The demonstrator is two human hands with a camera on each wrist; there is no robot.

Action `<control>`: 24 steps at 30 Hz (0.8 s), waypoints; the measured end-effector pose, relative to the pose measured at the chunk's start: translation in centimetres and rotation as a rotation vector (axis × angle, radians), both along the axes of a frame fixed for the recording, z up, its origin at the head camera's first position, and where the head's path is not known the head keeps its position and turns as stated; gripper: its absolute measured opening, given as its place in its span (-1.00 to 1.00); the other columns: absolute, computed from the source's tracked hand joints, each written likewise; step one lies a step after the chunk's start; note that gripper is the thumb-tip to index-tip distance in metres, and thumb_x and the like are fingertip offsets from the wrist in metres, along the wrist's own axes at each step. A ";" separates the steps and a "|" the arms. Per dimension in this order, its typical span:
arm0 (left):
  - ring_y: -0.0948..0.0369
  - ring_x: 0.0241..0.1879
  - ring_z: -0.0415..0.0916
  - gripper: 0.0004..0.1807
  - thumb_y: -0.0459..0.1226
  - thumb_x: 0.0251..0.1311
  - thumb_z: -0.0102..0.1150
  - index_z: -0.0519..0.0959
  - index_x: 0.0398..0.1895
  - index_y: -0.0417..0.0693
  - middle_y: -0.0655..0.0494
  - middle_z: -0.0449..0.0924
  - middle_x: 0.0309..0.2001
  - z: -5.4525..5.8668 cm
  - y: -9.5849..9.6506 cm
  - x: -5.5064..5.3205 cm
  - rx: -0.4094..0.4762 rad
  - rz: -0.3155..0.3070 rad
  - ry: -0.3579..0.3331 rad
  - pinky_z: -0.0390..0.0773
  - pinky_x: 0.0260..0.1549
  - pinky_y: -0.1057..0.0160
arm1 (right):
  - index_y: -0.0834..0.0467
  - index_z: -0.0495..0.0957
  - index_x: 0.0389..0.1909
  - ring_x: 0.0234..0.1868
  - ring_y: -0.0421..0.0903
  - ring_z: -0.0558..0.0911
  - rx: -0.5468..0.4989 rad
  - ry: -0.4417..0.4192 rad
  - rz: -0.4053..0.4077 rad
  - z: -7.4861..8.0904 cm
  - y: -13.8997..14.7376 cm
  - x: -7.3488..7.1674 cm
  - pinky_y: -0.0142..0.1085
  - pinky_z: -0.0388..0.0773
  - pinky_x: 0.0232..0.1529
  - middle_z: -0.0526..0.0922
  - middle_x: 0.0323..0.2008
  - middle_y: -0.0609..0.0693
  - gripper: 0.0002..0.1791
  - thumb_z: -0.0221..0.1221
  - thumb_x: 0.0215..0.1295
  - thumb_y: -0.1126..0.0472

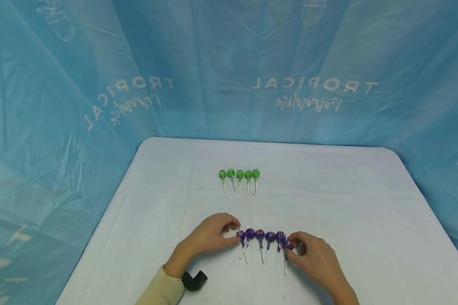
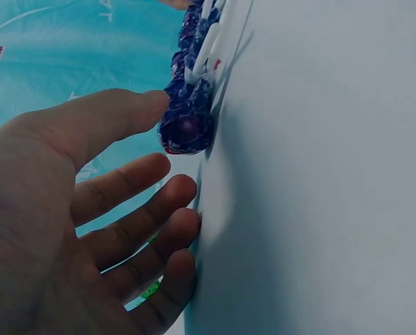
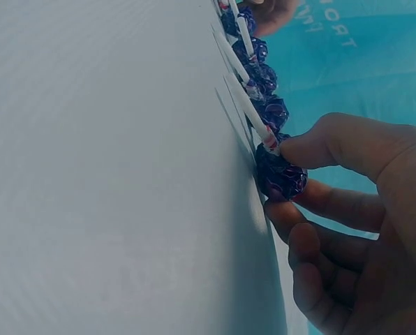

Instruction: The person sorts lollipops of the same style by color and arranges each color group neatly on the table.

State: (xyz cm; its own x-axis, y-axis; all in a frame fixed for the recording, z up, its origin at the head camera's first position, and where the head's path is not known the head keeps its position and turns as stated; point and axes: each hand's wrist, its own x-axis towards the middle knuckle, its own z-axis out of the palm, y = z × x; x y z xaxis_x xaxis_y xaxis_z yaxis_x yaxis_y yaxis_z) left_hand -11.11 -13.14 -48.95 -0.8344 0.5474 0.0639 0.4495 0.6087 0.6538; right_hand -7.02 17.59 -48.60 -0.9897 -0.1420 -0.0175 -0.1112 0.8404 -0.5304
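Several purple-wrapped lollipops (image 1: 260,234) lie side by side in a row on the white table, their white sticks pointing toward the near edge. At the row's right end, my right hand (image 1: 316,257) pinches the last purple lollipop (image 3: 283,176) between thumb and fingers. My left hand (image 1: 212,232) is at the left end, its thumb tip against or very close to the first purple lollipop (image 2: 187,132). The other left fingers are spread and loosely bent, with nothing held. Two sticks cross at that left end.
Farther back, a row of several green-wrapped lollipops (image 1: 240,174) lies on the white table (image 1: 347,190). A black curved object (image 1: 194,281) is beside the left wrist. Blue printed curtains (image 1: 229,84) hang behind the table and along its sides.
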 end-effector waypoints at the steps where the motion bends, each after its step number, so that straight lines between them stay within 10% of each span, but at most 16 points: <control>1: 0.32 -0.28 0.45 -0.64 -0.04 0.14 0.32 0.59 -0.05 0.04 0.29 0.55 -0.23 0.0 0.1 0.1 -0.010 0.003 0.005 0.44 -0.24 0.33 | -0.06 0.64 -0.27 -0.55 -0.27 0.38 0.002 0.001 0.001 0.0 0.0 0.0 -0.31 0.28 -0.51 0.50 -0.49 -0.29 -0.72 0.43 -0.06 0.07; 24: 0.33 -0.29 0.45 -0.80 -0.08 0.16 0.31 0.64 -0.18 0.13 0.35 0.57 -0.29 -1.0 0.3 0.3 -0.016 0.041 0.078 0.44 -0.24 0.34 | -0.03 0.63 -0.23 -0.51 -0.22 0.44 -0.062 -0.034 0.053 2.7 1.5 -2.0 -0.32 0.35 -0.56 0.54 -0.44 -0.25 -0.75 0.40 0.06 0.07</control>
State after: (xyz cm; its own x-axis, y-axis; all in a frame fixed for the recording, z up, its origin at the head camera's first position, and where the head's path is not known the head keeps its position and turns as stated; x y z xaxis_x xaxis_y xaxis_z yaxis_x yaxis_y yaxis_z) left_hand -10.77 -12.79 -49.90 -0.8488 0.5147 0.1207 0.4732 0.6378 0.6077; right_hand -9.07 19.10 -45.88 -0.9797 -0.1963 -0.0404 -0.1359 0.7992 -0.5855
